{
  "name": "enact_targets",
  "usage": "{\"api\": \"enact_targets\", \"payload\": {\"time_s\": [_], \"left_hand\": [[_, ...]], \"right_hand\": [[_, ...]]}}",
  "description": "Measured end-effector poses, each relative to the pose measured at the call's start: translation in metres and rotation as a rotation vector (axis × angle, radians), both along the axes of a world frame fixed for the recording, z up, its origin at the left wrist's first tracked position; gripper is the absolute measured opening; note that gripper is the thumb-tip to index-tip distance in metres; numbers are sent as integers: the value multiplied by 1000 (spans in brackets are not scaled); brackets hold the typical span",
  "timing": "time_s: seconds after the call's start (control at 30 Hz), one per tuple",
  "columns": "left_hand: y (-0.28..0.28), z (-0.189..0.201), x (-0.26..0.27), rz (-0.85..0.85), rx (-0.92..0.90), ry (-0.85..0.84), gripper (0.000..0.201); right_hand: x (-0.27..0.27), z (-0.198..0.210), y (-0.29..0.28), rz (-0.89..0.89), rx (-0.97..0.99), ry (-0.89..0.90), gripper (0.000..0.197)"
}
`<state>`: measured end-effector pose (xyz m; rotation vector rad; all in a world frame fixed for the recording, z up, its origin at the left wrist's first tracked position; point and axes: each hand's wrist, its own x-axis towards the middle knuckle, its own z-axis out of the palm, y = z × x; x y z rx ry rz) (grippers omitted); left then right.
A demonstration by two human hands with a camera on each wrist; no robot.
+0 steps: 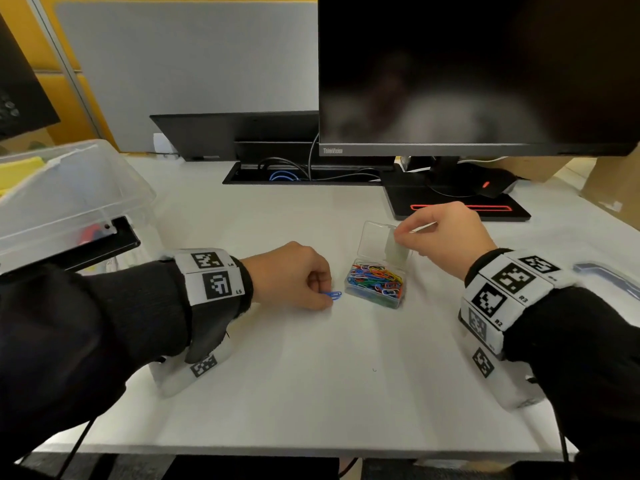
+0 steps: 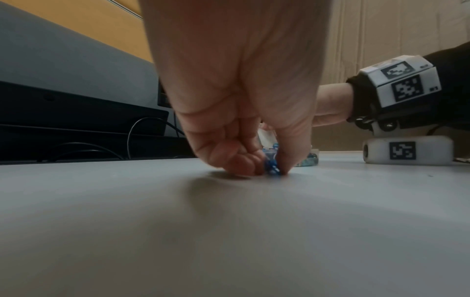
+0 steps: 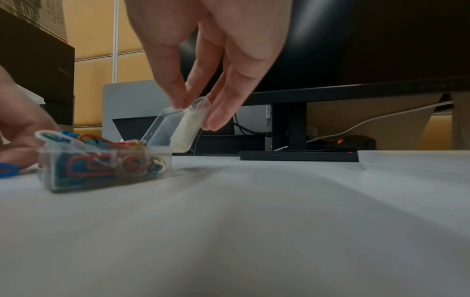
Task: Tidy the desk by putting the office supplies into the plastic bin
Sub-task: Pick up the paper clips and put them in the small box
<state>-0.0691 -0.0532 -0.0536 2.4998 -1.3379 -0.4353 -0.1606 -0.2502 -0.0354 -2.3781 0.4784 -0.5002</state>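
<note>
A small clear box [image 1: 375, 285] [image 3: 101, 162] full of coloured paper clips sits mid-desk with its hinged lid [image 1: 377, 240] [image 3: 178, 128] standing up. My right hand [image 1: 440, 233] [image 3: 188, 100] pinches the lid's top edge with thumb and fingertips. Just left of the box, my left hand [image 1: 294, 275] [image 2: 269, 166] rests on the desk and pinches a loose blue paper clip [image 1: 333, 295] [image 2: 271, 167] [image 3: 7, 169] between thumb and curled fingers. The clear plastic bin [image 1: 62, 199] stands at the far left; its contents are blurred.
A black monitor [image 1: 478, 74] on a stand [image 1: 453, 202] fills the back right, with a black mouse [image 1: 491, 185] beside it. A cable slot [image 1: 301, 174] runs along the back. A clear lid [image 1: 606, 275] lies at the right edge. White desk surface [image 1: 311, 375] lies in front.
</note>
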Motion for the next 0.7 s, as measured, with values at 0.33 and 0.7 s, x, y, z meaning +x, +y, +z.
{"api": "enact_targets", "payload": {"time_s": [0.33, 0.7], "left_hand": [[-13, 11, 6, 15, -153, -6, 8], [-55, 20, 1, -101, -256, -115, 24]], "right_hand": [[2, -1, -3, -38, 37, -51, 29], [2, -1, -3, -11, 28, -55, 30]]}}
